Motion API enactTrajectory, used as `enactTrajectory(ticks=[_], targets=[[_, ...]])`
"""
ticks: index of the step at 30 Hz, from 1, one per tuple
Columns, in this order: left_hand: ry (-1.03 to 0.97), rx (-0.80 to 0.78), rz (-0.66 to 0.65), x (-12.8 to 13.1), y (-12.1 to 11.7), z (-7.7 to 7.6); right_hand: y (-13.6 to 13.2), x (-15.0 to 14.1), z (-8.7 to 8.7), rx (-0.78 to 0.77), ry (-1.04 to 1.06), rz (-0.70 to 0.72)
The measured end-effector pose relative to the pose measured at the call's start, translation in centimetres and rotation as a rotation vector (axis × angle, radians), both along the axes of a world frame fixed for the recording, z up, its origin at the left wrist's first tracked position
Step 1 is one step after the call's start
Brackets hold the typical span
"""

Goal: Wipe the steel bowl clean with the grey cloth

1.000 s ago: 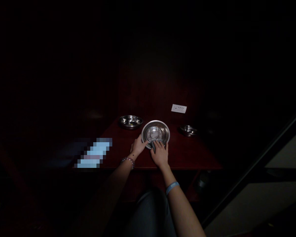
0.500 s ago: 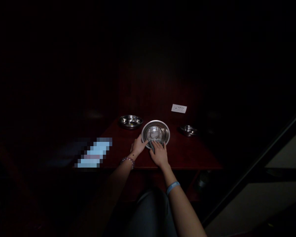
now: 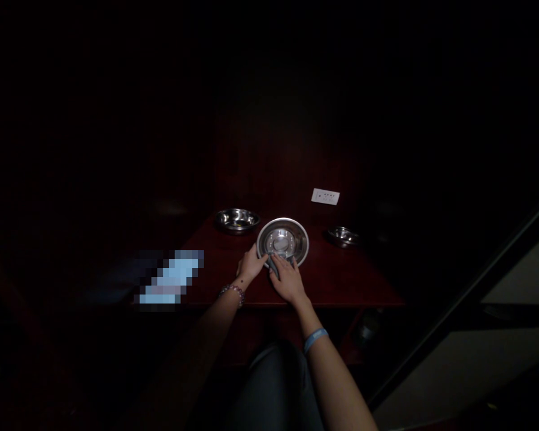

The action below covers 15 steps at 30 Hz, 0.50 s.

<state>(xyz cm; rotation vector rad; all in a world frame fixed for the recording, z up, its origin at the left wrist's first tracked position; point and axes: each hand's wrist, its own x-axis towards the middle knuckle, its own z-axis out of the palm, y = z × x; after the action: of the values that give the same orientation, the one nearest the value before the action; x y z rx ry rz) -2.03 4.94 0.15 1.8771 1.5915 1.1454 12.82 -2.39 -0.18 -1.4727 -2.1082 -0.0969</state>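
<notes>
Here we are at the centre of the frame, where the steel bowl [image 3: 298, 237] is up in both hands, its open mouth tipped toward the camera above the dark red table [image 3: 341, 278]. The left hand [image 3: 250, 265] has it at the lower left of the rim, thumb over the edge and fingers curled out of sight behind. Over at the lower edge of the bowl comes the right hand [image 3: 288, 284], fingers fairly straight and slightly spread, laid over a grey cloth [image 3: 273, 264] against the inside; how tightly they grip that cloth, I cannot tell. A beaded bracelet [image 3: 233, 292] circles the left wrist, a blue wristband [image 3: 315, 339] the right forearm. Now left of centre, a wider shiny bowl [image 3: 237, 211] sits upright on the table with a small yellowish spot inside, and right of centre there's a smaller metal bowl [image 3: 344, 237], well apart from it. Just above and left of that one, a white socket panel [image 3: 326, 196] shows on the dark wall [image 3: 269, 167]. At the left of the frame, a pale blue patch [image 3: 170, 280] is pixelated beyond reading. Down at bottom centre is a denim-clad leg [image 3: 267, 383], and at lower right, below the tabletop, a dim rounded object [image 3: 369, 328] hides in shadow.
</notes>
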Motion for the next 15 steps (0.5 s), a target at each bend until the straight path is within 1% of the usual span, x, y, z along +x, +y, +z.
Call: enactTrajectory(ticks=[4, 7, 15], targets=[[0.006, 0.006, 0.0, 0.02, -0.03, 0.02, -0.02, -0.02, 0.05, -0.011, 0.014, 0.011], [0.014, 0.006, -0.001, 0.04, 0.03, -0.03, -0.06, -0.13, 0.05, -0.005, 0.022, -0.012], [0.08, -0.007, -0.004, 0.04, -0.19, 0.28, -0.25, -0.49, -0.04, 0.054, 0.002, -0.208]])
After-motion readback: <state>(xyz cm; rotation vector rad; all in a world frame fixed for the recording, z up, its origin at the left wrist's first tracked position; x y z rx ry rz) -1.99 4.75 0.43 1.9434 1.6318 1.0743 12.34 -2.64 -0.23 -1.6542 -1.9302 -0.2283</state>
